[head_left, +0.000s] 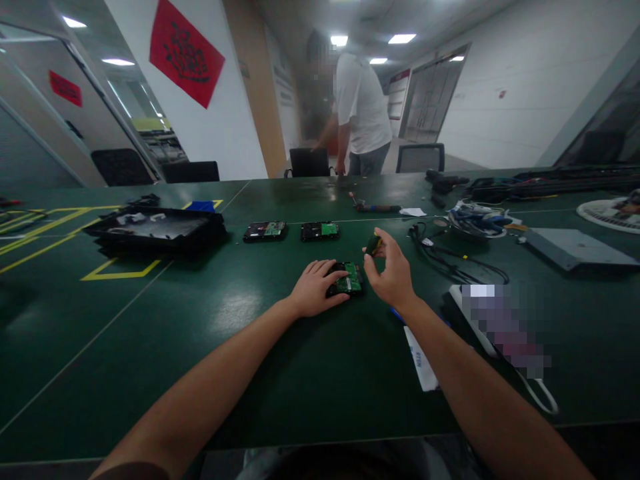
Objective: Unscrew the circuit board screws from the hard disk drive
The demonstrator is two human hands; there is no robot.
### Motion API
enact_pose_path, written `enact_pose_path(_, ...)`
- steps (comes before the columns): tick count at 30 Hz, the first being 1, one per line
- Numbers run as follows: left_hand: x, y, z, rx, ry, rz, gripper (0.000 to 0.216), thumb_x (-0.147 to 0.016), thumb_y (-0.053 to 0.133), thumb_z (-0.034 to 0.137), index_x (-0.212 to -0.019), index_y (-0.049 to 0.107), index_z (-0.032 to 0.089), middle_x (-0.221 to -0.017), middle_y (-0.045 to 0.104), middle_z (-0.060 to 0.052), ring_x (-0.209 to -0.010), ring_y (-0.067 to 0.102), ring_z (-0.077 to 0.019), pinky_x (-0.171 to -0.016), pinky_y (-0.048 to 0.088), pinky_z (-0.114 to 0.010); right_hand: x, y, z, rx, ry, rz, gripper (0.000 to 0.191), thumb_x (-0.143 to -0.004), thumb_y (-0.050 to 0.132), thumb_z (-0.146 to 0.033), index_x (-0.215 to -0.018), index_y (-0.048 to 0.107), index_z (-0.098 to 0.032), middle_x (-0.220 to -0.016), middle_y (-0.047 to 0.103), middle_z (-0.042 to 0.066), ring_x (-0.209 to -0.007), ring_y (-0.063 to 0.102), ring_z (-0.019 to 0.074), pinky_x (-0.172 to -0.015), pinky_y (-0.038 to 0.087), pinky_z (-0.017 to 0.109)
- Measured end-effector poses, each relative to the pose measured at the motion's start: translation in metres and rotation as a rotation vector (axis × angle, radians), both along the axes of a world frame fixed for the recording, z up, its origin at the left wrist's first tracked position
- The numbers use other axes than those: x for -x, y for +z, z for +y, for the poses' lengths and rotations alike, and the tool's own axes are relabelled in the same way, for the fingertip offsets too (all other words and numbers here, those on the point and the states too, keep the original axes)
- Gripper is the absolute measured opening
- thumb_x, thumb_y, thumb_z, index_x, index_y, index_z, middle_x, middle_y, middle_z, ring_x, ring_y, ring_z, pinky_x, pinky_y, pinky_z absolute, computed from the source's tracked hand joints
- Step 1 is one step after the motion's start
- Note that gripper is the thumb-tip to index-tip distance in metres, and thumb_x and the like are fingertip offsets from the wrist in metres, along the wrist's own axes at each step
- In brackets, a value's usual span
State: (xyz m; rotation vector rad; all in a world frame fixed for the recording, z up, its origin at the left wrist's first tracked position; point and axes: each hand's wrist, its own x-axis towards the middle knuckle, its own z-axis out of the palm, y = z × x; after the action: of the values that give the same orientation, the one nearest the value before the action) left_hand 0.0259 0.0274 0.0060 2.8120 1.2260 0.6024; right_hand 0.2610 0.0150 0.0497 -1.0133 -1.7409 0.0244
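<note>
Green tabletop (240, 373) bears, nearest, the left hand (314, 288) laid open-fingered on a hard drive (350, 281), the right hand (394, 272) pinching a screwdriver (373, 244) just above it, two more drives (265, 231) beyond, a white-shirted person (363, 107) farthest.

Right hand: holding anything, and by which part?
The right hand pinches what looks like a small screwdriver by its handle; the left hand rests on the drive.
</note>
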Motion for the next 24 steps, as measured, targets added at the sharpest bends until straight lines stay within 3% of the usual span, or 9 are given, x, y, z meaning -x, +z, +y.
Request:
enact_pose_path(8,0.0007,-0.0001,-0.0003,-0.01,0.0,0.005,0.064,-0.092,0.062,0.066,-0.146,0.055,0.032,-0.159,0.042,-0.009,-0.144,0.042,-0.0359,-0.121,0.029,-0.059,0.0005,-0.0001,-0.0001,-0.024,-0.032,0.003,0.059,-0.092,0.066,-0.031,-0.147,0.044,-0.03,-0.118,0.062,0.01,-0.085,0.067,0.0231,-0.08,0.064,0.048)
enact_pose_path(13,0.0004,0.0002,-0.0002,-0.007,0.001,0.005,0.064,-0.092,0.061,0.066,-0.146,0.055,0.033,-0.159,0.042,-0.009,-0.144,0.042,-0.036,-0.12,0.03,-0.059,0.0008,-0.0008,0.0004,0.003,0.018,0.027,0.061,-0.094,0.059,-0.026,-0.151,0.039,-0.028,-0.126,0.064,0.012,-0.094,0.071,0.0251,-0.089,0.062,0.049)
enact_pose_path(20,0.0006,-0.001,0.0004,-0.003,-0.006,-0.009,0.064,-0.091,0.062,0.065,-0.145,0.056,0.032,-0.159,0.042,-0.009,-0.144,0.041,-0.037,-0.121,0.029,-0.06,0.0003,-0.0012,0.0004,-0.034,-0.045,-0.009,0.058,-0.092,0.066,-0.031,-0.147,0.045,-0.028,-0.12,0.063,0.011,-0.083,0.066,0.022,-0.081,0.063,0.047)
enact_pose_path(24,0.0004,-0.0011,0.0006,-0.003,-0.008,-0.012,0.063,-0.091,0.064,0.064,-0.145,0.056,0.032,-0.159,0.042,-0.01,-0.143,0.041,-0.0376,-0.12,0.03,-0.061,0.0013,-0.0011,0.0004,-0.011,0.017,0.007,0.06,-0.094,0.06,-0.025,-0.151,0.039,-0.028,-0.129,0.062,0.012,-0.094,0.069,0.0236,-0.089,0.062,0.047)
